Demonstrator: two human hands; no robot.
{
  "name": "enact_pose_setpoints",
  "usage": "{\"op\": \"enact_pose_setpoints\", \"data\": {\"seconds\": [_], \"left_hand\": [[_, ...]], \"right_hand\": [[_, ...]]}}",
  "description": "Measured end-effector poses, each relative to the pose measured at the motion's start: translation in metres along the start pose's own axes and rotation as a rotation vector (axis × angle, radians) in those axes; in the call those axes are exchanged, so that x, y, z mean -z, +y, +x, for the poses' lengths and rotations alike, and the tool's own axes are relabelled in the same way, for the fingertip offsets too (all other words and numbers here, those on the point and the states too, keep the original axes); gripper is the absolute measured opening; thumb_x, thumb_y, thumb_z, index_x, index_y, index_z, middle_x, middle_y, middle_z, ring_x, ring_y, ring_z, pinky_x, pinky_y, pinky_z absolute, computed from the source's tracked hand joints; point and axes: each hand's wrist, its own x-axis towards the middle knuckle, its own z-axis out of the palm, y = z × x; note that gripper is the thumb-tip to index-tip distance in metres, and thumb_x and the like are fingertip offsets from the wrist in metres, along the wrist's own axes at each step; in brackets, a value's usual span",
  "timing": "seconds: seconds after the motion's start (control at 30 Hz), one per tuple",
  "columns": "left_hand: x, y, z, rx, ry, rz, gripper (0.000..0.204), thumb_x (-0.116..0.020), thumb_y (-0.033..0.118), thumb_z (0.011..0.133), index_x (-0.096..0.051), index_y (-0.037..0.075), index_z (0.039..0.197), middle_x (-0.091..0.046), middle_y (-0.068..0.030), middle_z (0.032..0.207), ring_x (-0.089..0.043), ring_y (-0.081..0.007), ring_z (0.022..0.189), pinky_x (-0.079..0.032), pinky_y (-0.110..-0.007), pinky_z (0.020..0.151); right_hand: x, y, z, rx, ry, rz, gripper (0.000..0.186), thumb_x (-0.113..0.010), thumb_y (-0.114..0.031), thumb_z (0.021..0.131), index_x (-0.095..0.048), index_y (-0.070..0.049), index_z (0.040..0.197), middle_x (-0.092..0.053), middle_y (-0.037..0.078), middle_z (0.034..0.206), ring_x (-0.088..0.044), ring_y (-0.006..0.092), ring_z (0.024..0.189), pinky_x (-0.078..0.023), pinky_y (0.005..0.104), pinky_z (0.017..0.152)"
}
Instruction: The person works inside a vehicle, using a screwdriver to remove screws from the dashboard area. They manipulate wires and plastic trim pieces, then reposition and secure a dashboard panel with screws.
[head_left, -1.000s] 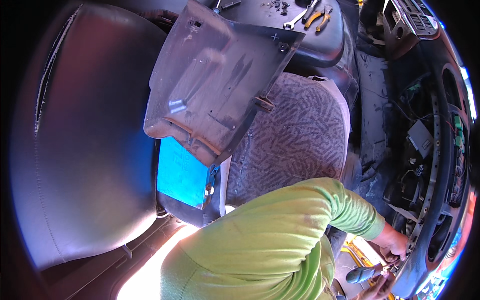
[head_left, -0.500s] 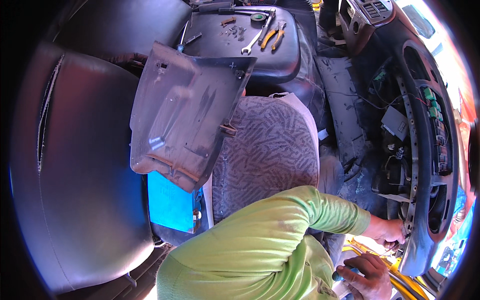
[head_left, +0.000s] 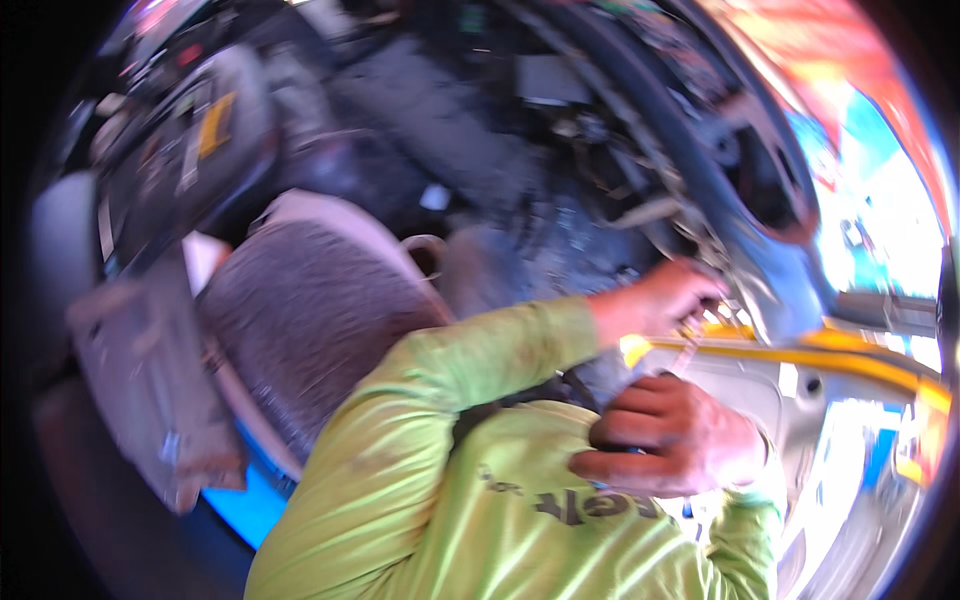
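There are two hands, one left hand (head_left: 655,300) and one right hand (head_left: 685,440), in two green sleeves (head_left: 500,345). I count one tool (head_left: 636,451), mostly hidden by fingers, one dashboard (head_left: 765,275), one patterned seat cushion (head_left: 310,300), one black seat (head_left: 254,130), one moulded panel (head_left: 150,365), one blue box (head_left: 243,512) and one grey box (head_left: 552,80). One yellow-handled tool (head_left: 214,124) is distinguishable on the black seat; the other items there are too blurred for counting.
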Motion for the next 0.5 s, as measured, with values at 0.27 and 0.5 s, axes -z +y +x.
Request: {"op": "enact_pose_setpoints", "data": {"seconds": [0.27,0.5], "left_hand": [[0.000,0.012,-0.008,0.117,-0.092,-0.121,0.007,-0.059,0.008,0.099,-0.062,0.005,0.094,-0.067,-0.0102,0.075,-0.054,-0.0115,0.053,-0.038,-0.026,0.045],[-0.005,0.019,-0.020,0.170,-0.130,-0.133,0.045,-0.058,0.012,0.103,-0.047,0.003,0.146,-0.071,-0.0136,0.093,-0.060,-0.0127,0.061,-0.047,-0.026,0.054]], "right_hand": [[-0.001,-0.003,0.013,-0.046,-0.018,0.033,0.038,-0.072,-0.024,0.078,-0.067,-0.007,0.112,-0.057,0.004,0.088,-0.062,0.0223,0.077,-0.052,0.0371,0.065],[0.010,0.014,0.008,-0.008,-0.277,0.414,0.038,-0.073,-0.025,0.090,-0.063,-0.008,0.122,-0.059,0.005,0.085,-0.064,0.0242,0.073,-0.049,0.0371,0.061]]}}
